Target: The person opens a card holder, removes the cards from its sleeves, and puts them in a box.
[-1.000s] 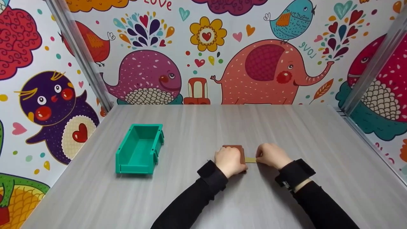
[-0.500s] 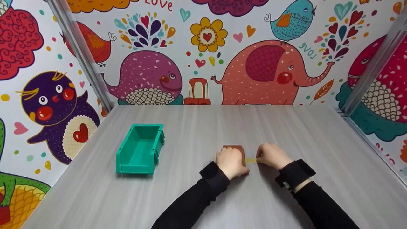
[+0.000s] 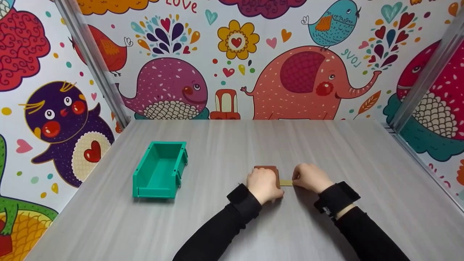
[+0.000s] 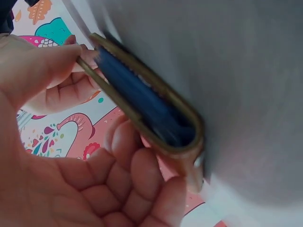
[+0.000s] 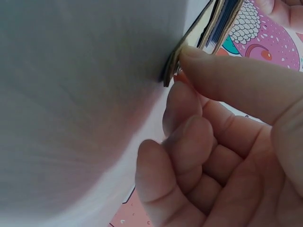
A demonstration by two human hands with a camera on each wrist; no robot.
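A brown wallet lies on the table under my left hand, which grips it from above. Seen end-on in the left wrist view, its folded leather cover holds blue inner sleeves; the left thumb is at the cover's edge and the fingers are along its outer side. From its right side runs a short yellowish strap. My right hand pinches the strap's end between thumb and index finger, the other fingers loosely curled below. Much of the wallet's top is hidden by the left hand.
A green open-front plastic bin stands to the left on the grey table. Cartoon-patterned walls and metal posts border the table at the back and sides.
My left hand has shifted very slightly right on the wallet, its thumb a little further out at the near edge. The right hand keeps its pinch on the strap, hardly moving.
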